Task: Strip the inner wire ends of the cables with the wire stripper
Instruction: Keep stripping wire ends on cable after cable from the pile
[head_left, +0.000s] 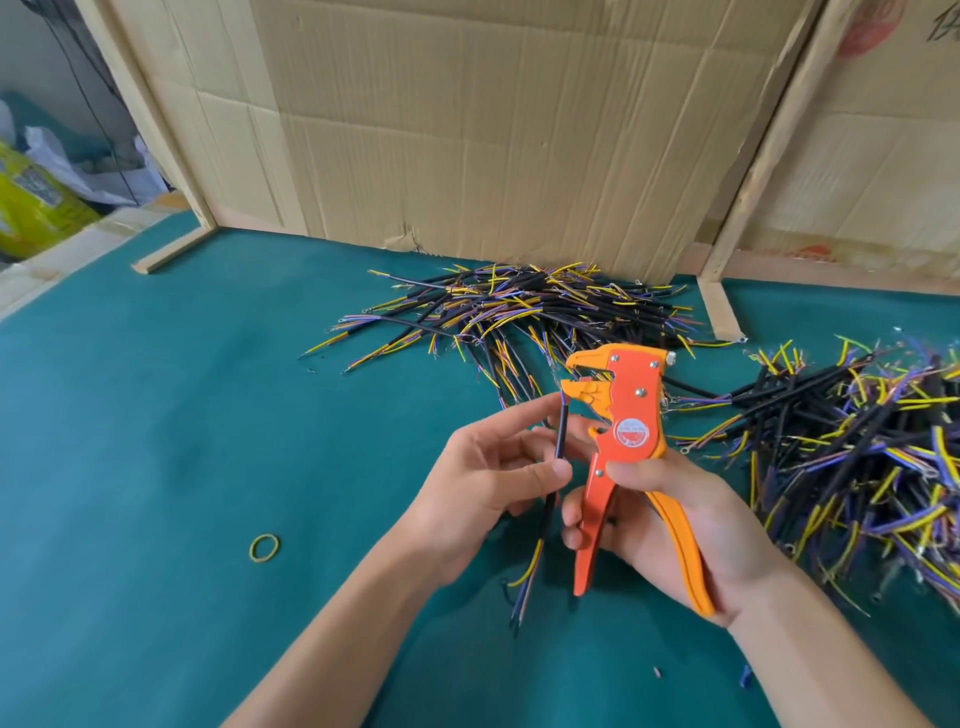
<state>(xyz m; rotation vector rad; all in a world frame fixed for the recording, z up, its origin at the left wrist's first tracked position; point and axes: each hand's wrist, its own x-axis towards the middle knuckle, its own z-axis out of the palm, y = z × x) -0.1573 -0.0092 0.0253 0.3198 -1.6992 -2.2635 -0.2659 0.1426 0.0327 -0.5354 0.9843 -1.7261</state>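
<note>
My right hand (675, 525) grips the handles of an orange and yellow wire stripper (621, 415), held upright with its jaws pointing left. My left hand (493, 467) pinches a short black cable (717, 434) between thumb and fingers. The cable's upper end, with thin inner wires, sits at the stripper's lower jaw (582, 392). Its lower end fans out into yellow, blue and reddish inner wires (530, 566) below my hands.
One heap of black cables with yellow and purple wires (530, 306) lies behind the hands against a cardboard wall (467, 130). A second heap (857, 447) lies at the right. A yellow rubber band (264, 547) rests on the green table cover (182, 415). Small insulation scraps (745, 675) lie near the front.
</note>
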